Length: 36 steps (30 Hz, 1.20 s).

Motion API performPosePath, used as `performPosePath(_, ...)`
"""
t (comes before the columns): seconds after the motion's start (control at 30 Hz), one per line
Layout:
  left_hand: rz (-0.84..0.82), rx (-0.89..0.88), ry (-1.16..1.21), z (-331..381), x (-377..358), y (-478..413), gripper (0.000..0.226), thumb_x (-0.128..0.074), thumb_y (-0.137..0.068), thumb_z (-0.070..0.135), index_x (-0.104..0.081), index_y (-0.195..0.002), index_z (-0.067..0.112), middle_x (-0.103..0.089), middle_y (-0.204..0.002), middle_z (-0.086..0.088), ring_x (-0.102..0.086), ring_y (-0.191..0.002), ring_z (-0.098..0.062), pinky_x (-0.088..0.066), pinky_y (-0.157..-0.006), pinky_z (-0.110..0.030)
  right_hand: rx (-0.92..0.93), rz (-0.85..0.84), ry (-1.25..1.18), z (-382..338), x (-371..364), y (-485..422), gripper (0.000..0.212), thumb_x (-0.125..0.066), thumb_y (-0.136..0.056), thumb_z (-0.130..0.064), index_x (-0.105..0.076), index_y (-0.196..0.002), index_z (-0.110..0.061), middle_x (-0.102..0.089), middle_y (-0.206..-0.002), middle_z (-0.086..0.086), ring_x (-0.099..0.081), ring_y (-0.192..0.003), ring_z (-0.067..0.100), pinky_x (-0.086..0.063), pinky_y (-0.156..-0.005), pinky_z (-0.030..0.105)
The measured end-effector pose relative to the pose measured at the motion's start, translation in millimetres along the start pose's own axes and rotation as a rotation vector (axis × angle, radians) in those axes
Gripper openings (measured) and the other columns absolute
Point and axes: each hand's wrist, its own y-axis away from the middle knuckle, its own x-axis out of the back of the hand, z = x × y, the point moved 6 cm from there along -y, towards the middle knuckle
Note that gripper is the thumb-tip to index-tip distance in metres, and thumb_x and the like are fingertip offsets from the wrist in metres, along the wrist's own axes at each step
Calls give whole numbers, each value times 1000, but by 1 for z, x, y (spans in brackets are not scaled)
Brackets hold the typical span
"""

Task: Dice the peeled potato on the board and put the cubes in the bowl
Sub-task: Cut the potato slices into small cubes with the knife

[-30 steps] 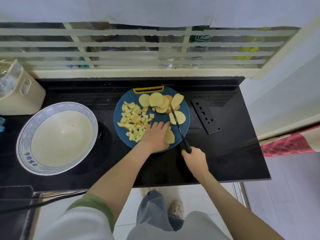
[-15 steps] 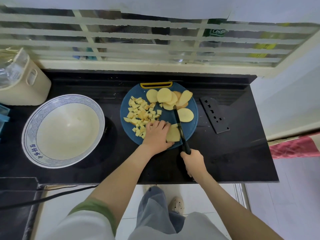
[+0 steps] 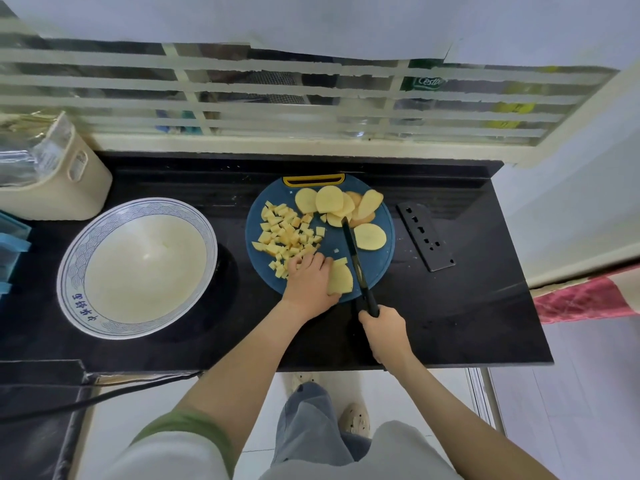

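Observation:
A round blue cutting board (image 3: 375, 261) lies on the black counter. A pile of potato cubes (image 3: 287, 233) covers its left half and several potato slices (image 3: 337, 204) lie at its far edge, with one slice (image 3: 370, 236) apart on the right. My left hand (image 3: 309, 284) holds down a stack of slices (image 3: 340, 278) at the board's near edge. My right hand (image 3: 384, 332) grips the handle of a black knife (image 3: 355, 252), whose blade lies on the board just right of that stack. A large white bowl (image 3: 136, 266) with a blue rim stands to the left, with nothing in it.
A black knife sheath (image 3: 425, 237) lies right of the board. A cream plastic basket (image 3: 57, 174) stands at the back left, blue items (image 3: 12, 244) at the left edge. A window frame runs behind the counter. A cable (image 3: 90, 396) hangs below the front edge.
The knife has shifted a little left, closer to the stack under my left hand. The camera view has moved; both hands keep their grips.

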Motion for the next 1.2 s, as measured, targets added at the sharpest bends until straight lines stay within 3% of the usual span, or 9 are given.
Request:
performPosePath(0.67, 2, -71, 46, 8, 1, -14, 75, -58, -87, 48, -30, -146, 11, -38, -137, -4, -30, -129, -22, -15, -110, -37, -83, 52, 1, 6, -19, -4, 17, -48, -95, -18, -48, -78, -14, -52, -77, 5, -50, -63, 19, -46, -58, 33)
performPosePath(0.8, -5, -74, 61, 7, -3, -13, 73, -58, -87, 48, -31, -145, 13, -37, -135, -2, -29, -128, -21, -14, -109, -37, -135, 52, -51, 4, -21, -9, 20, -45, -93, -12, -42, -74, -14, -46, -72, 5, -43, -58, 20, -38, -53, 31)
performPosePath(0.97, -7, -82, 52, 4, -3, -15, 73, -57, -86, 49, -31, -145, 13, -37, -135, -2, -30, -128, -21, -17, -109, -36, -182, 20, -81, 2, -19, -7, 18, -44, -92, -11, -43, -75, -13, -47, -70, 7, -44, -56, 21, -38, -50, 31)
performPosePath(1.2, -6, -82, -39, 6, 2, -14, 76, -54, -88, 55, -29, -146, 12, -38, -136, -3, -32, -128, -22, -22, -107, -36, -100, 5, -138, -3, -6, 2, 20, -48, -91, -10, -42, -71, -13, -41, -65, 6, -36, -51, 18, -31, -45, 28)
